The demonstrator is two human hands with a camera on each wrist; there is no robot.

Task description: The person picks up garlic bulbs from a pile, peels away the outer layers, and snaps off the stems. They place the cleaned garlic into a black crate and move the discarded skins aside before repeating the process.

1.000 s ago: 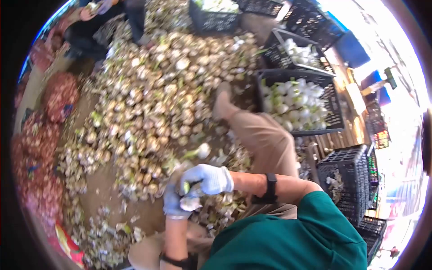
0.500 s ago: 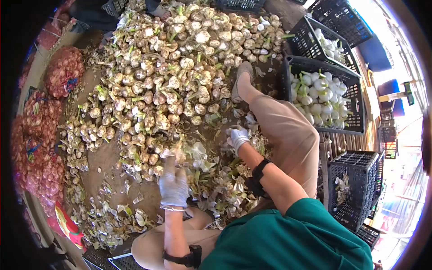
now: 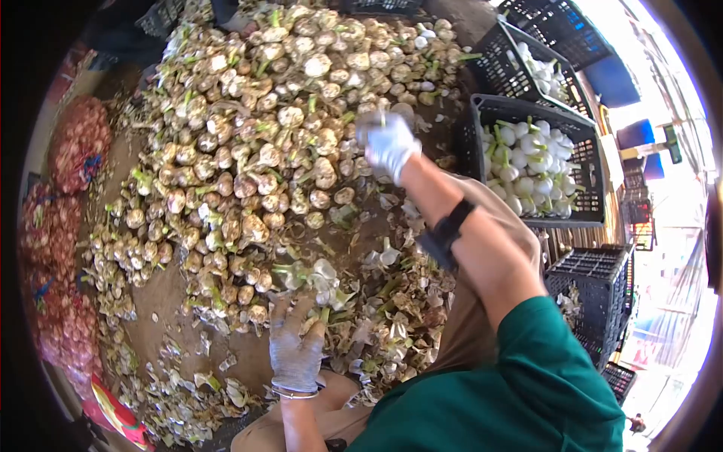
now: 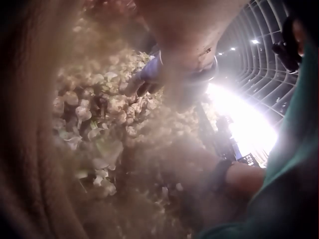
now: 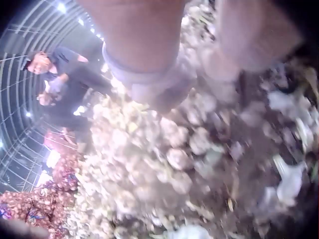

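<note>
Right hand [image 3: 388, 143] is stretched forward over the garlic pile [image 3: 256, 128], fingers loosely curled, nothing seen held. Left hand [image 3: 296, 343] is laid flat on a peeled bulb [image 3: 324, 275] nearer the body.

1. The garlic heap [image 3: 256, 135] fills the ground ahead and to the left; bulbs lie packed with hardly a gap.
2. A strip of bare dirt [image 3: 162, 294] runs beside the heap's near left edge, open to a hand.
3. Peelings [image 3: 392, 331] litter the ground just beside the left hand [image 3: 295, 350].
4. The outstretched leg [image 3: 482, 226] bars the right side.
5. Beyond it, a filled crate [image 3: 535, 162] and stacked crates [image 3: 595, 294] wall off the right.
6. Red sacks [image 3: 56, 226] line the far left.
</note>
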